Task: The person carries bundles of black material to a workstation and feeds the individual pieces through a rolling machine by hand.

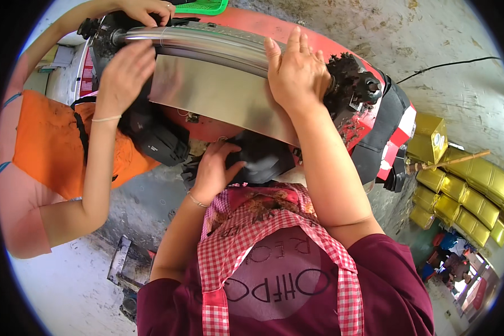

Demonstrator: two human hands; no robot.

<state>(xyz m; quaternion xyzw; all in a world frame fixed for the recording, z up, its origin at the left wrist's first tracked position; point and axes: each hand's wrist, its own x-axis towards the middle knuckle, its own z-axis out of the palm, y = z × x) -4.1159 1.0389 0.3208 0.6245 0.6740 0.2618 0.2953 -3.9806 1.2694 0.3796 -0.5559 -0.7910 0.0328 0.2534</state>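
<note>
My right hand (298, 73) lies with fingers spread at the right end of a shiny metal roller (215, 43), over the edge of a smooth metal plate (218, 92) that slopes toward me. Lower down, my left hand (213, 168) rests by a black molded piece (260, 157), its thumb and fingers apart and bent over the near side. Whatever lies under its fingertips is hidden. Both rollers and plate belong to a red machine (257, 25). Dark, crumbly residue (344, 78) coats the roller's right end.
At the left, a co-worker in an orange apron (50, 145) has one hand (145, 10) at the roller's far left and another (126, 75) by the plate. A green basket (204, 5) sits behind. Gold tins (459, 190) are stacked at right; a wooden stick (453, 161) juts over them.
</note>
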